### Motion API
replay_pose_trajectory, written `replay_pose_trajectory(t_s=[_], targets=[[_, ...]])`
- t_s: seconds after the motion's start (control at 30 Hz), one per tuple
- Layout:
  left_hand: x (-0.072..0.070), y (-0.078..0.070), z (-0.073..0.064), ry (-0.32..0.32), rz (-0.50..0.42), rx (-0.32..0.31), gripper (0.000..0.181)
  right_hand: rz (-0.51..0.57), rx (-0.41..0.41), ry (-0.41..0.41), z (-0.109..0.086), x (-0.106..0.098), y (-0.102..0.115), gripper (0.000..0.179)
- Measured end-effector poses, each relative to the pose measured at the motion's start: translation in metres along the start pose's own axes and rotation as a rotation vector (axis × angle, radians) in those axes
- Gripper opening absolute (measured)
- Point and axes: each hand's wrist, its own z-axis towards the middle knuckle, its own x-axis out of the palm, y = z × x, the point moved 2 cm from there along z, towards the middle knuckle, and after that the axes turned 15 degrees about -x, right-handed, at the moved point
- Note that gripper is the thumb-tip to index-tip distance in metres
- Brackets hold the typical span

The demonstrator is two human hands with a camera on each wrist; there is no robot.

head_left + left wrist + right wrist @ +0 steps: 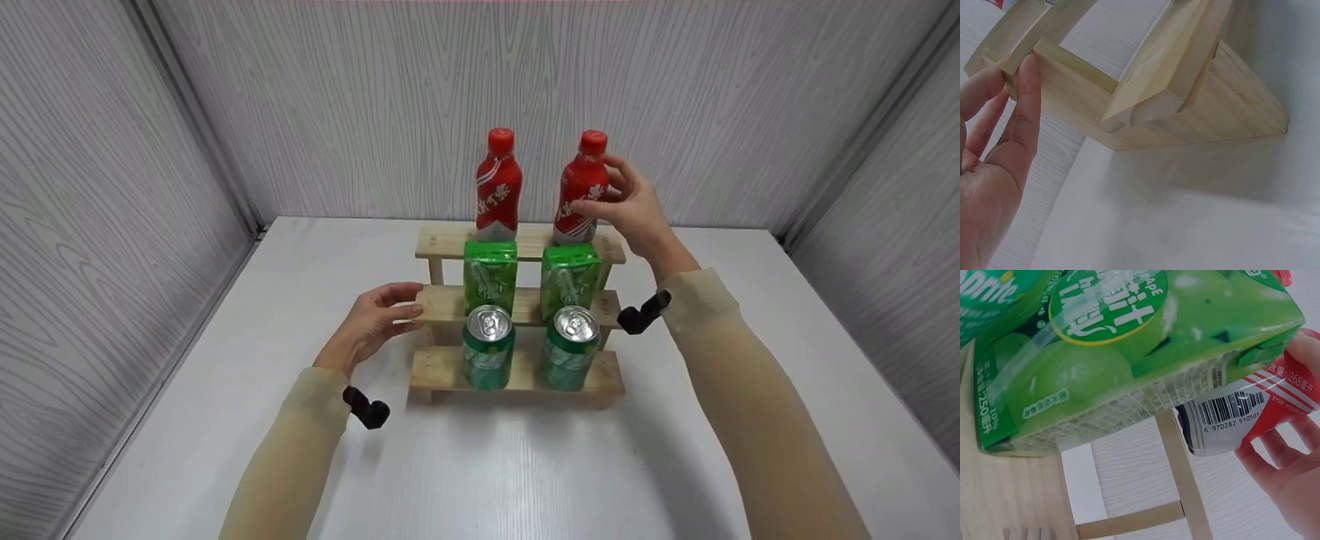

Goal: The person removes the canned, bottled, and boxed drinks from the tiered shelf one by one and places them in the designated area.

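Bottle under handling: a red plastic bottle with a red cap, white print and a silver-grey lower band [576, 180], near the right end of the top plank [442, 241] of a three-step pale wooden rack [529, 301]. Rack stands toward the far edge of the white table [322, 262]. Key relation: bottle lies directly left of the right hand [636, 214], touching it. Long axis close to vertical, cap up, leaning slightly right in the head view; perspective may account for some of this. Right hand is the nearer; it comes in from the right, thumb across the label, fingers bent round the far side, a partly closed grip on the bottle's body. Whether the base bears fully on the plank cannot be told. A green rectangular juice carton [571, 285] stands on the middle plank just in front of the bottle. Left hand [367, 324] is well apart, pinching the middle plank's left end between thumb and fingers. A matching red bottle [498, 187] stands upright on the top plank, left of the gripped one, with a gap between.
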Motion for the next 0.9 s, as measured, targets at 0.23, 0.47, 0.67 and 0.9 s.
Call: replay_pose_trajectory(t_s=[0.23, 0.47, 0.67, 0.9], targets=[[0.000, 0.000, 0.000, -0.010, -0.003, -0.012, 0.051, 0.033, 0.003, -0.040, -0.007, -0.013, 0.006, 0.077], [0.000, 0.001, 0.001, -0.010, -0.006, 0.000, 0.050, 0.052, -0.018, -0.047, -0.015, -0.026, 0.014, 0.074], [0.000, -0.001, 0.000, -0.001, -0.004, 0.014, 0.049, 0.040, -0.037, -0.066, -0.023, -0.038, 0.020, 0.072], [-0.002, -0.001, 0.000, -0.008, -0.022, 0.012, 0.050, 0.038, -0.043, -0.095, -0.033, -0.054, 0.023, 0.073]])
